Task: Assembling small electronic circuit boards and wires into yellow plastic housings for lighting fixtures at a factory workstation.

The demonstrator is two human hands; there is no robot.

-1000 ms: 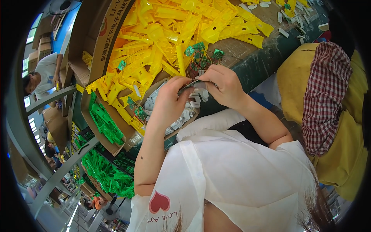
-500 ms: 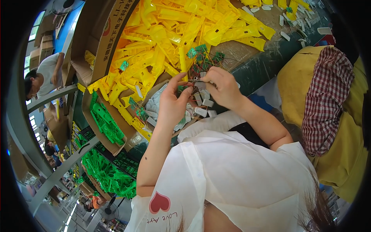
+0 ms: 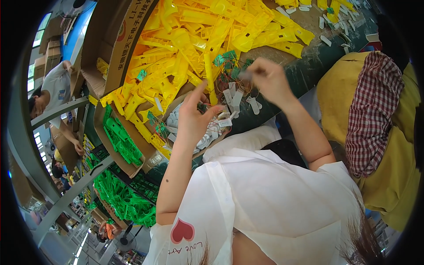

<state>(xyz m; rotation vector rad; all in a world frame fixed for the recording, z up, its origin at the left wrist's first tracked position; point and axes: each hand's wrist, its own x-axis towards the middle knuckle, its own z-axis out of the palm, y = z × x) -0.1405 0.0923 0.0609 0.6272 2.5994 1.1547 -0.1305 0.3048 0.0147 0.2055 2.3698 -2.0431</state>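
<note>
Sorting step, parts in hand. Left hand (image 3: 192, 121) pinches a small green board (image 3: 202, 106) over the white tabs (image 3: 207, 132). Right hand (image 3: 267, 79), fingers closed on a blurred small part, hovers by the green boards (image 3: 227, 59) on the table (image 3: 309, 70). Next move likely needs both pieces aligned.

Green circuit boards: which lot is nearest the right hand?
The cluster of green circuit boards with wires, lying just left of the right hand on the yellow plastic parts; a lone board lies farther left.

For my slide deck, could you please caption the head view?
Left hand over small white parts, right hand beside green circuit boards, amid yellow plastic parts.
</note>
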